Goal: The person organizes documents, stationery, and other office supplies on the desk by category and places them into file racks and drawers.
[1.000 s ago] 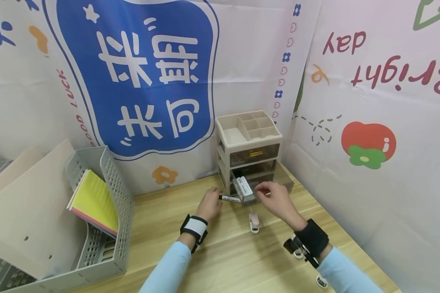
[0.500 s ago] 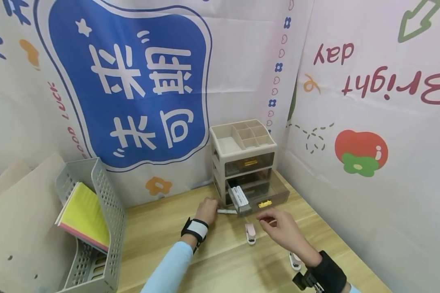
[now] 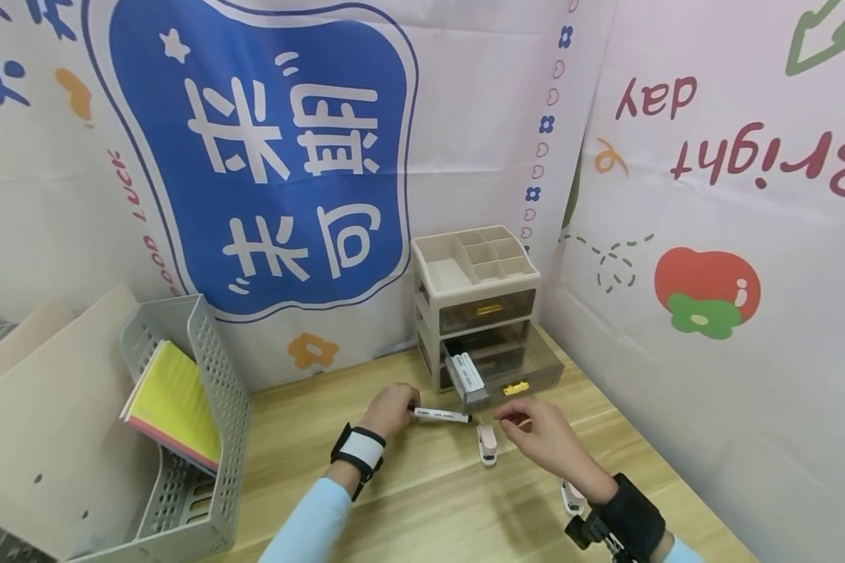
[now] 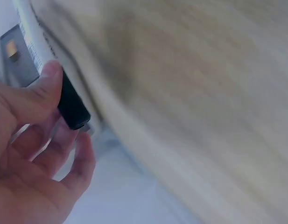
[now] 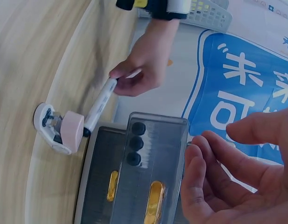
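My left hand (image 3: pixel 392 410) pinches the end of a white marker pen (image 3: pixel 442 415). In the left wrist view, thumb and fingers hold it by its black cap (image 4: pixel 73 105). The pen points right, its other end near a small pink and white stapler (image 3: pixel 487 447). My right hand (image 3: pixel 545 438) hovers in front of a pulled-out clear drawer (image 3: pixel 535 363); its fingers are loosely bent and hold nothing in the right wrist view. Several white markers (image 3: pixel 468 372) lie along the drawer's left side. A yellow handle (image 3: pixel 516 388) is on its front.
The drawer belongs to a cream desktop organizer (image 3: pixel 433 313) with a divided top. A second stapler (image 3: pixel 573 498) lies beside my right wrist. At left stands a grey file rack (image 3: pixel 238 438) with a yellow notebook (image 3: pixel 176 403) and boards. Printed cloth (image 3: pixel 479 102) hangs behind the wooden table (image 3: pixel 422 508).
My right hand has moved off the drawer front towards me, uncovering the yellow handle. My left hand has drawn the marker forward from beside the organizer, and more of the pen shows.
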Demonstrator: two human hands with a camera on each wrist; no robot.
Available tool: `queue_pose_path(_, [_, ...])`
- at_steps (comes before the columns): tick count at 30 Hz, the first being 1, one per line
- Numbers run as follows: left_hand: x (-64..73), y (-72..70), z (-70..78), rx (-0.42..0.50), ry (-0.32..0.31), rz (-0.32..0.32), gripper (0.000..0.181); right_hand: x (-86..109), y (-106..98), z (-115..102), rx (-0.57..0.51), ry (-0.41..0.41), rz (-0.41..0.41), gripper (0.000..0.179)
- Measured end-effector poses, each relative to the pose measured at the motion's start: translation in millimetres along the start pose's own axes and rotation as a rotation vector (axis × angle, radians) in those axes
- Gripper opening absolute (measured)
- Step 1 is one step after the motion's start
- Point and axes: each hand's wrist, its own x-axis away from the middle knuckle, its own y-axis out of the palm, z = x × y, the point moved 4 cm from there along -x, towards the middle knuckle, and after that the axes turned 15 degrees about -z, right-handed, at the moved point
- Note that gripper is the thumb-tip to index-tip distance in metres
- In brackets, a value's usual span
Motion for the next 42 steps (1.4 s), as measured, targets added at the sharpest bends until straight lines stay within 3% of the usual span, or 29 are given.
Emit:
queue_pose_path(4, [24.6,-15.6,1.4,0.009,0.065,-0.01,0.013,-7.2,9,-7,0.005,-0.034,-0.032,0.013])
queue_pose_path(10, [59.6,-36.5,7.2,0.097,0.159,-0.046,0.014,-17.0,26,-22,-0.035,-0.082,-0.117,0.014])
queue_pose_path(17, [90.2,-61.0,39.1,0.079,0.281,-0.054,0.014,-25.1,40,-39,-0.038,-0.06,-0.211,0.017])
queue_pose_path(21, [100.9,-69.0,53.3,0.049,0.305,-0.04,0.014,-26.4,45,-45,-0.013,-0.08,-0.295,0.016])
queue_pose_path(27, [113.1,-75.0,58.9,0.045,0.311,0.013,0.015,-25.4,52,-48,-0.063,-0.079,-0.418,0.013])
queue_pose_path(33, [113.1,-75.3,66.0,0.042,0.337,0.065,0.015,-22.3,52,-44,-0.086,-0.11,-0.469,0.012])
queue_pose_path(37, [111.9,-78.9,67.5,0.035,0.303,0.188,0.028,-20.1,43,-40,-0.127,-0.114,-0.444,0.015])
queue_pose_path(40, [111.2,-81.3,64.8,0.047,0.211,0.284,0.04,-18.7,27,-35,-0.107,-0.084,-0.36,0.016])
queue_pose_path(42, [109.7,-80.1,63.2,0.09,0.164,0.315,0.042,-18.8,15,-32,-0.082,-0.043,-0.291,0.015])
